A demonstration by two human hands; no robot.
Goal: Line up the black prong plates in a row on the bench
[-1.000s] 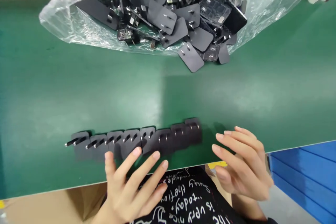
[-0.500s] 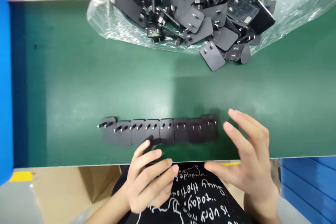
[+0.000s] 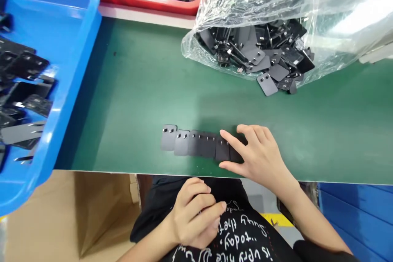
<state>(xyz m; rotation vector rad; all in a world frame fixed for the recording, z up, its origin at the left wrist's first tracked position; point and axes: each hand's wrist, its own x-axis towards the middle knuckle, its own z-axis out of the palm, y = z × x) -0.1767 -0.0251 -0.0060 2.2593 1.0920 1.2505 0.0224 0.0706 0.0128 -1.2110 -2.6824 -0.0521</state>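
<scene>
A row of several black two-pin plug plates (image 3: 181,147) lies side by side near the table's front edge, metal pins up. My right hand (image 3: 256,151) rests over the right end of the row. Its thumb and index finger are apart, at the lower and upper edges of the plates, and it hides the last ones. In front of the table edge, above my lap, my left hand (image 3: 198,213) is curled closed, apart from the row. Whatever its fingers may hold is hidden.
A clear plastic bag (image 3: 211,59) spills a heap of black plug plates (image 3: 278,72) at the back right. At left stands a blue tray (image 3: 69,69) of similar parts, and a red bin (image 3: 181,5) of dark parts stands behind. A cardboard box (image 3: 101,213) is below the table edge.
My right hand has moved from beside the row onto its right end. My left hand has drawn back from the row and curled. The view has shifted left, showing the blue tray and red bin.
</scene>
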